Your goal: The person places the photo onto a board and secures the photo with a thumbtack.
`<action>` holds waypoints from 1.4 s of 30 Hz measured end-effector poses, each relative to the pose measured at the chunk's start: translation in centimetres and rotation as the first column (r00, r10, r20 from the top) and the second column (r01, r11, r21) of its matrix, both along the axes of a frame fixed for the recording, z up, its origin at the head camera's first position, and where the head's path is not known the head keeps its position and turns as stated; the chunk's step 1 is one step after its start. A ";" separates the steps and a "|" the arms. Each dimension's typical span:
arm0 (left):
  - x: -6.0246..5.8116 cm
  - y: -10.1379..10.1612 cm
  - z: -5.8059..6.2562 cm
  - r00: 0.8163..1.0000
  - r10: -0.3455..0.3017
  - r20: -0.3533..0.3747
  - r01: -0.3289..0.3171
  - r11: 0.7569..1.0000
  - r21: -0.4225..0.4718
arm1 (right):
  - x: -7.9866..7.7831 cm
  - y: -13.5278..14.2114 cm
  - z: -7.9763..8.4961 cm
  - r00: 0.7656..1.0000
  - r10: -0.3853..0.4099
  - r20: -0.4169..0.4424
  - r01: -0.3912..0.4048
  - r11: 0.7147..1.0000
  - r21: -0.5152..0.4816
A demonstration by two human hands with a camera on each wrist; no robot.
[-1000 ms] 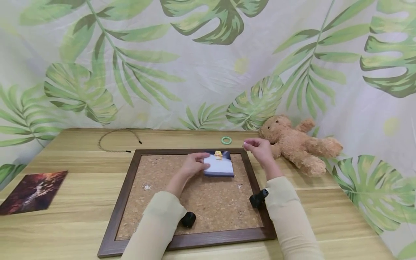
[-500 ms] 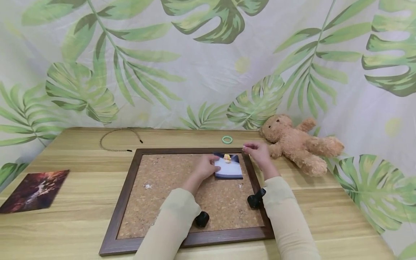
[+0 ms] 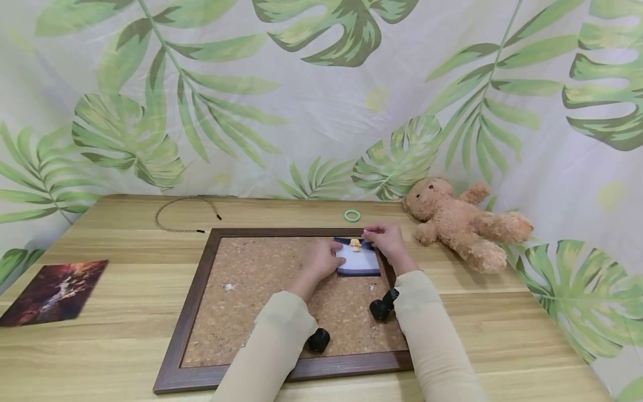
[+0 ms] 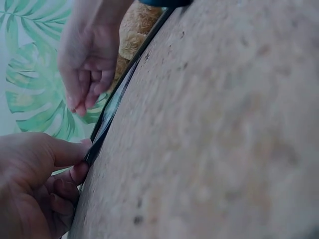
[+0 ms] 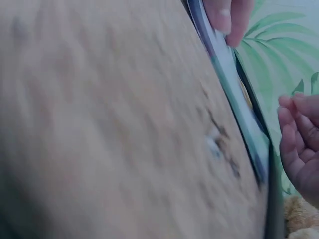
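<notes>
Pinching a photo [image 3: 359, 261], left fingers [image 4: 69, 153] sit near right fingers [image 4: 75, 90] pinching something pale [image 3: 365, 232] (head view only).

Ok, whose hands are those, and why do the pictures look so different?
No robot here: these are a person's two hands. The wide view comes from a camera on their head, looking down. The close-ups come from little black cameras on each wrist.

On the table lie a framed corkboard, a teddy bear, a green ring, a thin cord and a dark photo.

The left hand pinches a small picture at the corkboard; the right hand pinches a tiny pale thing, too small to name.
</notes>
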State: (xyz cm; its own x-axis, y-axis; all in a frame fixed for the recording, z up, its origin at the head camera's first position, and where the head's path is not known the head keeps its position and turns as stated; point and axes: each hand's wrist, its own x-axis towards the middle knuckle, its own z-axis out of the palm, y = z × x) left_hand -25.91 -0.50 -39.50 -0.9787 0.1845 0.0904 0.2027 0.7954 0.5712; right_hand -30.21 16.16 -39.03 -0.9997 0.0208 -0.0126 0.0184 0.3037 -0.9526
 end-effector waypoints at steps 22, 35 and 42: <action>1.0 0.6 -0.6 0.988 -0.010 -0.152 -0.026 0.972 -0.235 | -0.3 -1.2 -1.8 0.983 -0.041 -0.177 0.088 0.960 0.264; 1.5 0.4 -1.4 0.975 -0.070 -0.210 0.016 0.968 -0.251 | -0.3 -1.3 -1.8 0.981 0.004 -0.193 0.060 0.944 0.323; 1.5 0.3 -1.4 0.979 -0.078 -0.186 0.031 0.970 -0.241 | -0.3 -1.3 -1.9 0.982 0.018 -0.188 0.054 0.928 0.369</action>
